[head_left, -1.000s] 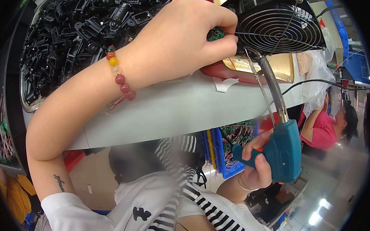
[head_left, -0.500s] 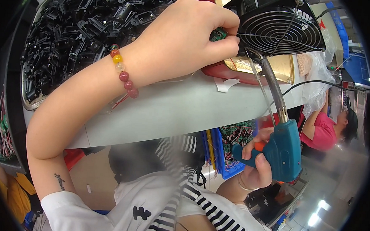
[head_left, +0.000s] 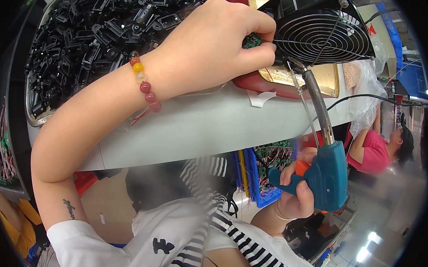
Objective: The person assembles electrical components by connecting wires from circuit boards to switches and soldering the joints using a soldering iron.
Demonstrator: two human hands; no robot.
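Between the thumb and bent forefinger of my left hand (head_left: 218, 45) is a small green circuit board (head_left: 252, 40), mostly hidden by the fingers. A beaded bracelet (head_left: 145, 87) circles that wrist. My right hand (head_left: 303, 197) is wrapped round the handle of a teal soldering gun (head_left: 330, 179), its fingers by the orange trigger (head_left: 302, 167). The gun's metal barrel (head_left: 317, 97) and thin feed tube (head_left: 299, 89) slant up toward the board. Their tip is close to my left fingertips; whether it touches the board I cannot tell.
A metal tray (head_left: 35, 118) heaped with black plastic parts (head_left: 91, 47) fills the far left. Right behind my left hand stands a black fan (head_left: 323, 43), over a red and gold box (head_left: 264, 83). Blue bins (head_left: 268, 198) with wired boards sit below the table edge. Another person (head_left: 378, 152) is at far right.
The soldering gun has dropped very slightly, and more of its orange trigger shows. My left hand keeps its hold on the circuit board.
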